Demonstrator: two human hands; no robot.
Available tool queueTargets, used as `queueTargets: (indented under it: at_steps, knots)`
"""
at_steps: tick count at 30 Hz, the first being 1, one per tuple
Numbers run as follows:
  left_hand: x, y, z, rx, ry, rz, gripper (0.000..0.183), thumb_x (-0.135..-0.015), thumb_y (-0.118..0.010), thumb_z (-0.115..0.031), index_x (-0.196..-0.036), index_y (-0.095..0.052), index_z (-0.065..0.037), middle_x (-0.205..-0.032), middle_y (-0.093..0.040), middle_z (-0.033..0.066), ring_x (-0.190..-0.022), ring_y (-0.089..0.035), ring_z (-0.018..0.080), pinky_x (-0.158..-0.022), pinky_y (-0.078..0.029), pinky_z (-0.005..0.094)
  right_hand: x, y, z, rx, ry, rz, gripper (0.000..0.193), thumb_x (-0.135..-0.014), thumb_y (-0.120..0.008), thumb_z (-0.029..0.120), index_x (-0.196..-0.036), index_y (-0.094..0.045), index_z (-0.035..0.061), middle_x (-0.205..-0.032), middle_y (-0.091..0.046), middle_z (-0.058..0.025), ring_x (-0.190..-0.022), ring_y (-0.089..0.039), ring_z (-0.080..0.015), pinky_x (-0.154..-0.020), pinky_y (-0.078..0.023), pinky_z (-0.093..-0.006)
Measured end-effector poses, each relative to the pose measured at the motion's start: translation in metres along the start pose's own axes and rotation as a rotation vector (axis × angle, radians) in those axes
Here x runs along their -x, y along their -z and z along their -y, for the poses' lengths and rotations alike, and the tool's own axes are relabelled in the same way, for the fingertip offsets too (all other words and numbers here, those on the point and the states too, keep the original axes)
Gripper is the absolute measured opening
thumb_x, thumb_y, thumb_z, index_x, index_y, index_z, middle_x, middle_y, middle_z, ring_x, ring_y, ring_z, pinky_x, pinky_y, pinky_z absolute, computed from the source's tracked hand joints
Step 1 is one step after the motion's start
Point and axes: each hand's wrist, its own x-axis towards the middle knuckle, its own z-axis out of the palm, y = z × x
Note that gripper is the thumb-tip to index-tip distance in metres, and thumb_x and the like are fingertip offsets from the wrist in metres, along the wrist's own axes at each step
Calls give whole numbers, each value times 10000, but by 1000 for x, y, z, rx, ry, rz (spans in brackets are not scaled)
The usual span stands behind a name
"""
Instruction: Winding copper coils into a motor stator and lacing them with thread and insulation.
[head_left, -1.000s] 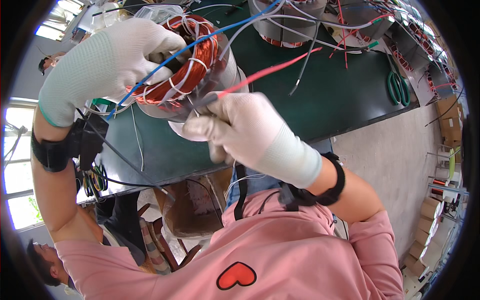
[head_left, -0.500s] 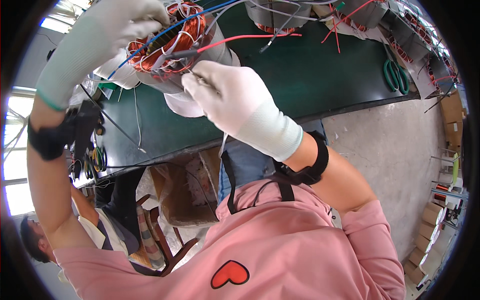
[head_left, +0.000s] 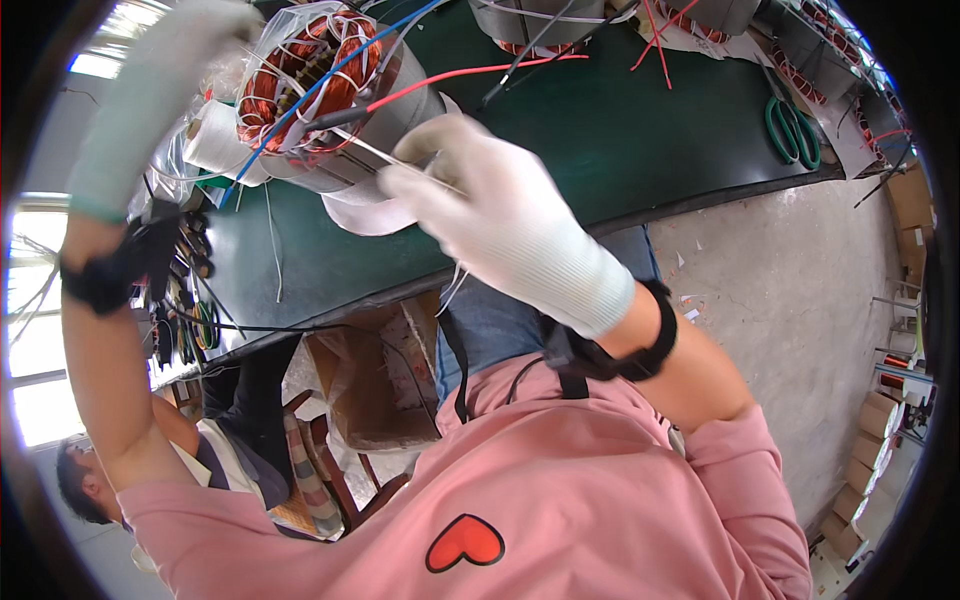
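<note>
A motor stator (head_left: 395, 95) lies tilted on the green bench, its copper winding (head_left: 262, 100) facing left and bound with white cord. My right hand (head_left: 480, 190), in a white knit glove, is closed on a thin white cord (head_left: 370, 149) that runs taut from the winding; its loose ends hang below the hand. At the winding's upper left is my gloved left hand (head_left: 195, 45), smeared by motion, its fingers unclear. A pale strand shows between it and the winding. A blue wire (head_left: 330, 72) and a red wire (head_left: 450, 75) with a dark sleeve cross the stator.
White cord spools (head_left: 215, 140) stand left of the stator. Further stators (head_left: 545, 22) line the back and right. Green-handled scissors (head_left: 792, 130) lie at the right; several tools (head_left: 190, 245) lie at the left edge. Another person (head_left: 215, 460) sits at the lower left, near a cardboard box (head_left: 370, 385).
My left hand has drawn away from the winding, up and left. My right hand has moved right and slightly down, and the cord from it now stretches straight.
</note>
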Motion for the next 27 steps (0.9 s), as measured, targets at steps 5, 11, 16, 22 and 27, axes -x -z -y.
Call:
queueTargets:
  at_steps: [5, 11, 16, 22, 27]
  knots:
    - [74, 64, -115, -592, 128, -11, 372, -881, -658, -53, -1252, -636, -46, -1215, -645, 100, -1092, -638, 280, -944, -517, 350, 9, -5, 18, -1006, 290, 11, 602, -884, -758, 157, -1399, -487, 4, -1044, -683, -79, -891, -633, -109, -778, -525, -312]
    - [89, -15, -239, 161, 230, -610, 317, -747, -731, 60, -1051, -693, -23, -1069, -702, 131, -987, -677, 299, -861, -523, 387, 83, 68, 8, 152, 633, -225, 246, -744, -755, 221, -787, -627, 15, -1025, -628, -169, -880, -624, -353, -751, -498, -430]
    - [100, -110, -285, 598, 751, -571, 492, -864, -640, 14, -1342, -530, -24, -1360, -559, 143, -764, -590, 128, -651, -493, 244, 251, 165, 3, 524, 360, -601, 145, -824, -627, -2, -938, -690, -65, -933, -684, -208, -825, -664, -311, -753, -550, -423]
    - [59, -146, -271, 1385, 1039, -702, 361, -965, -606, -121, -1298, -549, 6, -1035, -633, 66, -652, -578, 56, -550, -426, 175, 315, 268, 9, -1145, 391, -454, 153, -1012, -524, 104, -1027, -627, -9, -694, -599, -85, -543, -402, -122, -511, -349, -284]
    - [74, -128, -274, 1734, 1058, -616, 215, -1015, -549, -155, -1166, -614, -15, -896, -669, 43, -684, -606, 65, -597, -448, 197, 450, 352, -85, -717, 54, -1082, 240, -1058, -448, 134, -1195, -571, -20, -877, -631, -78, -538, -333, -104, -508, -310, -237]
